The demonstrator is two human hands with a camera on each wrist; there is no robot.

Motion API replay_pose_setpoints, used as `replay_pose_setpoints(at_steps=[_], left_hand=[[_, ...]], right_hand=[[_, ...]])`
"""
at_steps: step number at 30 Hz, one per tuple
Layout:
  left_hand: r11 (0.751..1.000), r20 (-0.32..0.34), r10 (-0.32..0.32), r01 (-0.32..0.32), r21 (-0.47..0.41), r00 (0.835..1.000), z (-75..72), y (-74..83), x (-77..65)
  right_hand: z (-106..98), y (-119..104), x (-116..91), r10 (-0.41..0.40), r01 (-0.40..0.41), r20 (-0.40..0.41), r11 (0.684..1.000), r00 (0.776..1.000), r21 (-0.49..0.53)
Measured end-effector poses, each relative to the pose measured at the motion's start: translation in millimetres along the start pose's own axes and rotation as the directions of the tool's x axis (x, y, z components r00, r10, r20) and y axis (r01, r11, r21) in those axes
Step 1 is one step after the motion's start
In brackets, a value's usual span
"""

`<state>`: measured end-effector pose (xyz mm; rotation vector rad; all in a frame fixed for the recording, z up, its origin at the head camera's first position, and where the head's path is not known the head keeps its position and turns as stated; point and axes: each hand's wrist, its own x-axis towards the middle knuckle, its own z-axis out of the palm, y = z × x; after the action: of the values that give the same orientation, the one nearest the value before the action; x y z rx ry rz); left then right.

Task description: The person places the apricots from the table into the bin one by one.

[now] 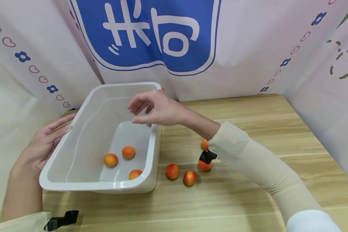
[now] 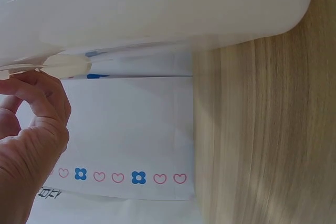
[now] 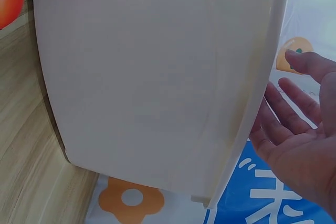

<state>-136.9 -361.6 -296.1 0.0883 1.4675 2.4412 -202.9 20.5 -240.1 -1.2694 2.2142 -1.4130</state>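
Observation:
A white plastic bin (image 1: 155, 145) stands on the table, with several small orange-red fruits, such as this fruit (image 1: 111, 160), on its floor. My left hand (image 1: 44, 143) holds the bin's left rim; in the left wrist view the fingers (image 2: 39, 90) bend up to that rim. Over the bin's right rim hovers my right hand (image 1: 158, 108), its fingers loosely bent and holding nothing. Part of another fruit (image 1: 149, 124) shows just beneath it, mostly hidden. In the right wrist view the spread fingers (image 3: 286, 114) are right at the rim.
Right of the bin, several more fruits lie on the wooden table (image 1: 237, 199), including a red-orange fruit (image 1: 172, 171); my right sleeve partly covers two. A printed cloth (image 1: 243, 48) hangs behind the bin and along both sides.

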Motion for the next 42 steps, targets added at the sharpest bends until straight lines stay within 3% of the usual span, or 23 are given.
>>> replay_pose_setpoints(at_steps=[8,17,42], left_hand=[[1.0,-0.008,0.001,-0.001,-0.005,1.0,0.0,-1.1,-1.1],[0.999,0.028,0.029,-0.029,-0.02,0.999,-1.5,-1.1,0.0],[0.999,0.03,0.034,-0.034,-0.006,0.999,-1.4,-2.9,2.2]], right_hand=[[-5,2,-13,-0.045,0.044,-0.052,0.999,0.998,-0.005],[-16,14,-35,-0.07,0.072,-0.126,0.997,0.99,0.013],[-34,64,-99,0.105,-0.117,-0.138,0.989,0.985,-0.084]])
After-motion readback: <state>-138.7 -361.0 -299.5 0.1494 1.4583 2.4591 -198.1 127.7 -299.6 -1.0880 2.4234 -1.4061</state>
